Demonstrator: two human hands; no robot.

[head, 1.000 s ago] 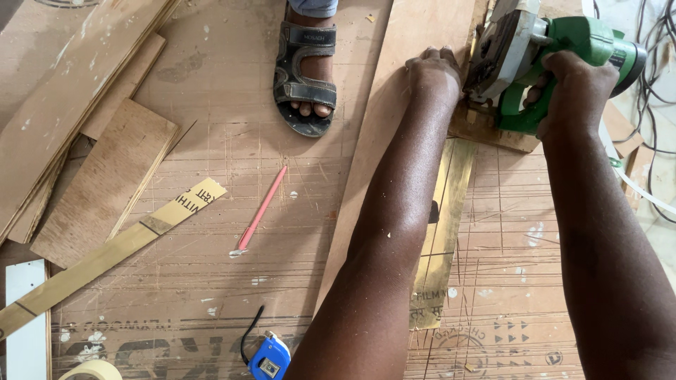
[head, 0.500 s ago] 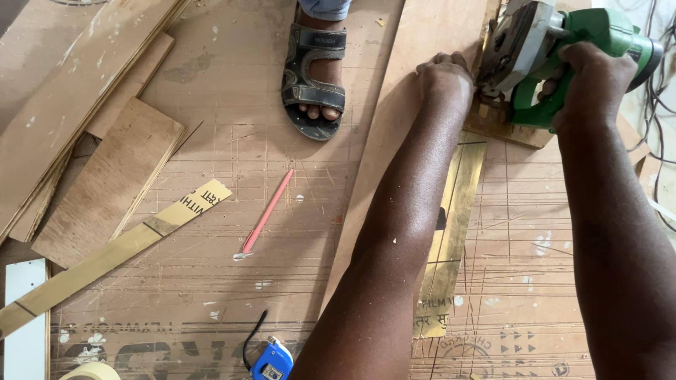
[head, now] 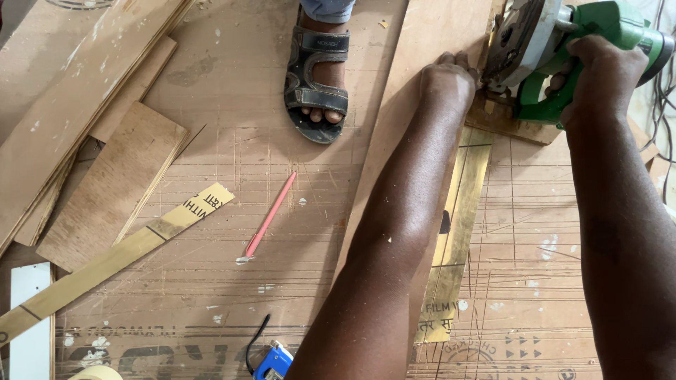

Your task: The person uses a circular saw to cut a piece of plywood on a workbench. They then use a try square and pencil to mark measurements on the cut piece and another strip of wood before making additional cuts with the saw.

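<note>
Red pencil (head: 269, 224) lies mid-floor in front of me, a sandalled foot (head: 318, 81) beyond it. Plywood offcuts (head: 113, 184) stacked far left. Blue tape measure (head: 272, 363) and masking tape roll (head: 95, 373) near me.

a carpentry workshop, probably on a floor: scored plywood sheet (head: 211, 211), offcut boards (head: 105, 183), a green circular saw (head: 563, 49), a red pencil (head: 269, 224).

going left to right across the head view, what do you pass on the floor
white board → stacked plywood offcuts → red pencil → sandalled foot → left hand → green circular saw → right hand
</note>
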